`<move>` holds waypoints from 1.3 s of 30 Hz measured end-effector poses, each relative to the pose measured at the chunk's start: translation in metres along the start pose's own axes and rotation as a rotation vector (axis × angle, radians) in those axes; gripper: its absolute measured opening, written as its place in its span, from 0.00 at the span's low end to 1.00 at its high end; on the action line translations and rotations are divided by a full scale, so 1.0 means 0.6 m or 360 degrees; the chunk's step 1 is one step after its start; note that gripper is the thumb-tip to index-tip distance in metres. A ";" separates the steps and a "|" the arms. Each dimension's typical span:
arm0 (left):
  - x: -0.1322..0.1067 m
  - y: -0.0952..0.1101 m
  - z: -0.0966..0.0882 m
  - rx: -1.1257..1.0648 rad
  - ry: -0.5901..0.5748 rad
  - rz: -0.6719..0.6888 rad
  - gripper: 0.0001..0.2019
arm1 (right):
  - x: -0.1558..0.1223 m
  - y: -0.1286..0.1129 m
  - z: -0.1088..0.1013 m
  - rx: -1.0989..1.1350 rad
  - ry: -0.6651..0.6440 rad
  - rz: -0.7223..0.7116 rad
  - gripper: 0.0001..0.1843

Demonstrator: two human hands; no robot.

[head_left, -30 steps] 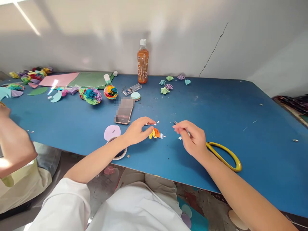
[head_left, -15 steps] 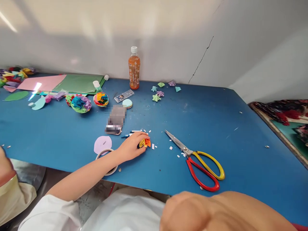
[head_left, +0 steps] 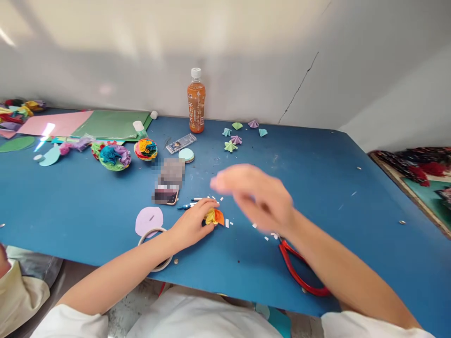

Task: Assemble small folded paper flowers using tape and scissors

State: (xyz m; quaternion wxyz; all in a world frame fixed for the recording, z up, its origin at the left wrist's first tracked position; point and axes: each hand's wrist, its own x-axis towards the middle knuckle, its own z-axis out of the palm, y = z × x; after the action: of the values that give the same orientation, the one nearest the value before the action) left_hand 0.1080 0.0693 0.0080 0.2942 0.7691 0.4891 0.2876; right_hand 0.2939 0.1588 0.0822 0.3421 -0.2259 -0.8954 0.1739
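My left hand (head_left: pixel 193 223) rests on the blue table with its fingers wrapped round a yellow and orange ruffled paper flower (head_left: pixel 214 217). Above the table to its right, my right hand (head_left: pixel 259 197) is blurred by motion, fingers stretched leftward and thumb apart, with nothing visible in it. Under the right forearm lie large scissors, of which a red handle (head_left: pixel 294 272) shows; their blades are mostly hidden. White paper scraps (head_left: pixel 227 223) are scattered between the hands. Pens (head_left: pixel 185 206) lie just beyond the left hand, and a tape roll (head_left: pixel 160 267) sits partly under the left forearm.
A blurred-out phone (head_left: pixel 169 180), lilac paper circle (head_left: pixel 148 220) and stack of round papers (head_left: pixel 186 155) lie nearby. Behind them stand an orange drink bottle (head_left: pixel 196 103) and small folded papers (head_left: pixel 230 146). Ruffled paper balls (head_left: pixel 114 156) are at left, beside another person's sleeve (head_left: pixel 26 295).
My right hand has swung from the bottom edge up and forward over the scissors, now covering their blades. My left hand stays on the paper flower. The view has shifted slightly.
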 end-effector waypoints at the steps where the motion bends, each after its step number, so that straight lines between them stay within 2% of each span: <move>1: 0.001 0.000 -0.001 0.0005 -0.0003 -0.0030 0.23 | 0.024 0.036 0.000 -0.0113 0.0030 0.0162 0.15; 3: 0.002 0.002 -0.005 0.0026 -0.0002 -0.0141 0.23 | 0.062 0.108 0.003 -0.0305 0.0084 0.0459 0.15; 6: 0.002 0.005 -0.010 0.0055 0.0067 -0.0303 0.19 | 0.084 0.195 0.018 -0.0478 0.0060 0.0758 0.19; 8: 0.001 0.007 -0.012 0.0028 0.0100 -0.0313 0.15 | 0.085 0.226 0.033 -0.0535 0.0023 0.0891 0.20; 11: 0.003 0.006 -0.011 -0.0085 0.0121 -0.0258 0.09 | 0.085 0.236 0.050 -0.0532 0.0006 0.1017 0.20; 14: 0.008 0.000 -0.010 -0.0243 0.0168 -0.0207 0.09 | 0.084 0.215 0.055 -0.0406 0.0021 0.1084 0.20; 17: 0.015 -0.008 -0.009 -0.0427 0.0273 -0.0211 0.09 | 0.065 0.166 0.052 -0.0138 0.0020 0.1063 0.20; 20: 0.020 -0.015 -0.010 -0.0602 0.0387 -0.0255 0.10 | 0.018 0.093 0.047 0.0198 0.0011 0.0974 0.21; 24: 0.020 -0.015 -0.008 -0.0784 0.0493 -0.0292 0.12 | -0.059 -0.010 0.050 0.0535 -0.0038 0.0847 0.27; 27: 0.015 -0.011 -0.005 -0.0928 0.0603 -0.0144 0.10 | -0.096 -0.056 0.064 0.0688 -0.0043 0.0821 0.28; 30: 0.011 -0.006 -0.004 -0.0884 0.0750 0.0028 0.11 | -0.107 -0.072 0.083 0.0787 -0.0120 0.0816 0.25; 33: 0.009 -0.002 -0.007 -0.0811 0.0872 0.0089 0.10 | -0.105 -0.071 0.096 0.0846 -0.0159 0.0811 0.24; 39: 0.003 0.001 -0.007 -0.0531 0.0826 0.0293 0.09 | -0.110 -0.057 0.100 0.0932 -0.0097 0.0824 0.26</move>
State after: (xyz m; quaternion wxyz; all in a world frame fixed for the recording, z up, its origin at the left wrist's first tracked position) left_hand 0.1060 0.0713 0.0117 0.2546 0.6523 0.4222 0.5757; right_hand 0.2863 0.0864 0.0207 0.3101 -0.3320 -0.7310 0.5092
